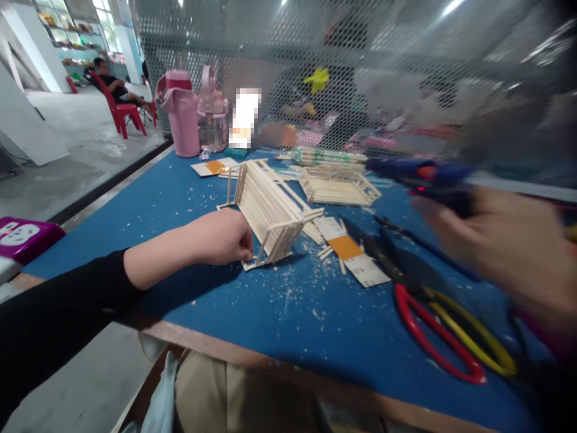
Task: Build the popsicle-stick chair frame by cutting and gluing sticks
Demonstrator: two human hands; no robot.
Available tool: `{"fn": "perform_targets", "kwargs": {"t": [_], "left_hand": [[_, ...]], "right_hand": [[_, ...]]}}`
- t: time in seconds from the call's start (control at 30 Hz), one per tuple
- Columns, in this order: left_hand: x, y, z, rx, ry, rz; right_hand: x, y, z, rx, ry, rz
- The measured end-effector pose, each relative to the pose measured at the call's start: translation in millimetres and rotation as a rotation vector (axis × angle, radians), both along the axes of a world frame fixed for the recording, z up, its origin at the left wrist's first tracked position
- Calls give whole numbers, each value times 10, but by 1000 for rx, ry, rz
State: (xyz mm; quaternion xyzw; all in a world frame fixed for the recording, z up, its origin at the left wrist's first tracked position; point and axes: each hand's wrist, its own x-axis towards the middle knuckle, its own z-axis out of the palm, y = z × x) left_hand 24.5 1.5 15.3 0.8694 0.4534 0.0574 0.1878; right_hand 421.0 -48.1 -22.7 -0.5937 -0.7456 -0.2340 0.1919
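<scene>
A small model built from pale wooden sticks [270, 210] lies tipped on the blue table. My left hand [220, 236] is closed on its near end, pinching a stick of the frame close to the tabletop. On the right, blurred by motion, my right hand [500, 234] is wrapped round a dark blue hot glue gun [428, 174] with a small red light. The gun's nozzle points left, above the table and apart from the model. Behind the model sits a shallow stick tray [336, 187]. Part of the left fingers is hidden behind the wrist.
Red-and-yellow handled scissors [437, 331], blue-handled pliers [433, 243] and an orange-and-white card [351, 249] lie at the right. Bundled sticks [331, 157], a pink thermos [184, 117] and a clear bottle [213, 117] stand along the mesh screen [279, 66]. A purple power strip [29, 237] is left.
</scene>
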Motion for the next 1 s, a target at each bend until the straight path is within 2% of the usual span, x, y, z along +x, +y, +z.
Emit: {"fn": "perform_targets", "kwargs": {"t": [0.07, 0.1, 0.17, 0.27, 0.4, 0.47, 0.57, 0.67, 0.77, 0.8, 0.87, 0.93, 1.0], "left_hand": [[56, 9, 34, -32, 31, 20], [75, 6, 46, -24, 53, 24], [97, -8, 57, 16, 87, -11], [106, -26, 37, 73, 96, -103], [60, 2, -15, 81, 60, -143], [-19, 27, -10, 138, 15, -120], [-194, -19, 56, 215, -54, -11], [-335, -263, 113, 339, -275, 162], [-321, -635, 69, 402, -491, 346], [-277, -750, 33, 386, -545, 375], [-150, -924, -55, 293, -618, 384], [-13, -1008, -143, 199, -683, 362], [90, -1023, -215, 113, -717, 333]], "right_hand": [[-467, 628, 447, -27, -16, 1], [-640, 861, 579, -26, -34, 35], [-851, 1157, 669, -20, -58, 62], [-938, 1340, 541, -29, -121, 35], [-956, 1498, 316, -105, -199, -6], [-964, 1578, 238, -142, -197, 33], [-974, 1636, 200, -168, -176, 72], [-1038, 1493, 320, -125, -115, 40], [-1229, 1050, 542, -19, -30, 45], [-1321, 852, 608, 60, 34, 155], [-1526, 452, 689, 145, 96, 462], [-1718, 128, 680, 40, 120, 847], [-1858, -62, 592, -150, 168, 990]]}}
